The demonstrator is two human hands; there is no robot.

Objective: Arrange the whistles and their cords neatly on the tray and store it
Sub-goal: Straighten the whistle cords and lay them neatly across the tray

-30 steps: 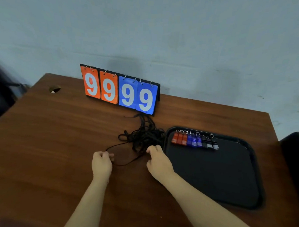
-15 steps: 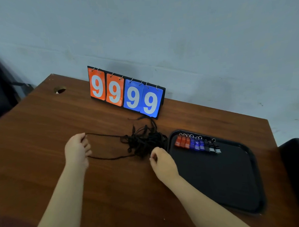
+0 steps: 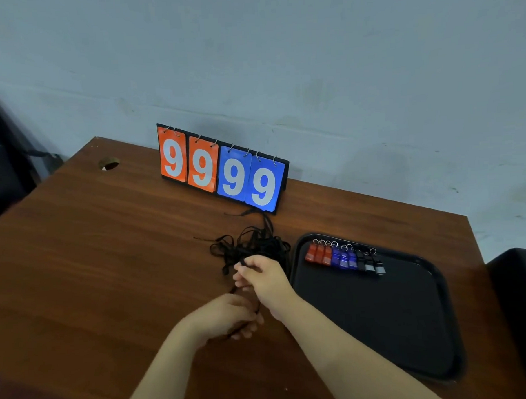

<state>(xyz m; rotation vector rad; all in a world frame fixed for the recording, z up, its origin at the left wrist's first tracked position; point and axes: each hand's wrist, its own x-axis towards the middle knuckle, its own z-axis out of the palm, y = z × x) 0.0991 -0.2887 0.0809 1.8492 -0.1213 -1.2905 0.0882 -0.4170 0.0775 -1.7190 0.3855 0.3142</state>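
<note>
Risk, tangle: the cords (image 3: pixel 252 248) lie as one knotted black heap on the table (image 3: pixel 77 252); if a single strand is drawn out sharply, the loops could be tightened into knots, or the whole heap dragged along.
Risk, whistles: the heap lies just beside the tray (image 3: pixel 381 321), at its left rim; a snagged loop could be pulled across the rim and the ordered row of whistles (image 3: pixel 344 257) knocked askew.
Risk, scoreboard: one strand runs up to the foot of the flip scoreboard (image 3: pixel 221 171); it cannot be told whether it is caught beneath; a hard tug might shift or tip the board.
Left hand: the left hand (image 3: pixel 227 317) is curled closed around a strand near the table surface; the picture is blurred there, so the exact pinch cannot be told.
Right hand: the right hand (image 3: pixel 263 276) is closed on a strand at the near edge of the heap, thumb and fingers pinched together.
Look of the cords: thin, black, limp; many overlapping loops; individual cords cannot be counted.
Look of the whistles: small blocks in red, blue and black, each with a metal ring, laid touching side by side along the tray's far left edge; the rest of the tray is bare.
Judgement: the whistles appear arranged; the cords are not yet on the tray.
</note>
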